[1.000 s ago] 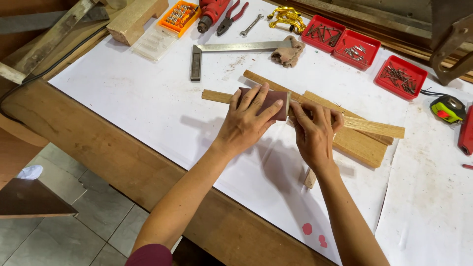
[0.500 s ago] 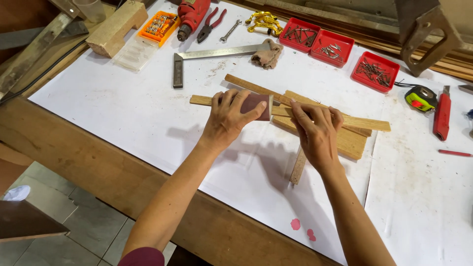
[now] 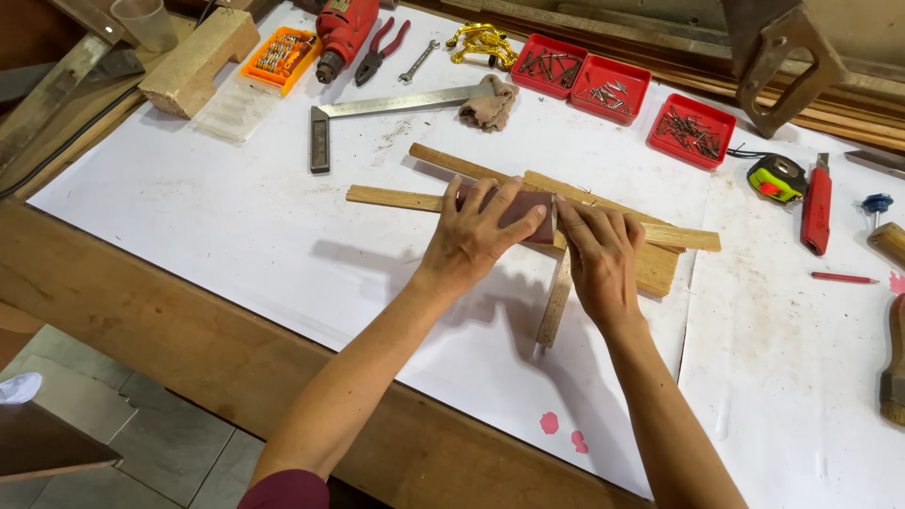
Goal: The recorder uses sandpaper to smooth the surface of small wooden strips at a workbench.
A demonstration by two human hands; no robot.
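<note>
Here the left hand (image 3: 476, 236) lies flat, fingers spread, pressing a brown block (image 3: 528, 215) onto a thin strip (image 3: 396, 199) whose long axis runs left to right across the middle of the tabletop (image 3: 189, 217). The right hand (image 3: 601, 259), just beside the block, presses palm-down on stacked strips (image 3: 660, 254). Compared with a second ago, the block and left hand sit farther right along the strip.

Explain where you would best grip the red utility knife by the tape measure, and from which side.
Grip the red utility knife around its long handle middle, coming from above. It lies flat, apart from the tape measure, with clear paper on its right side.
</note>
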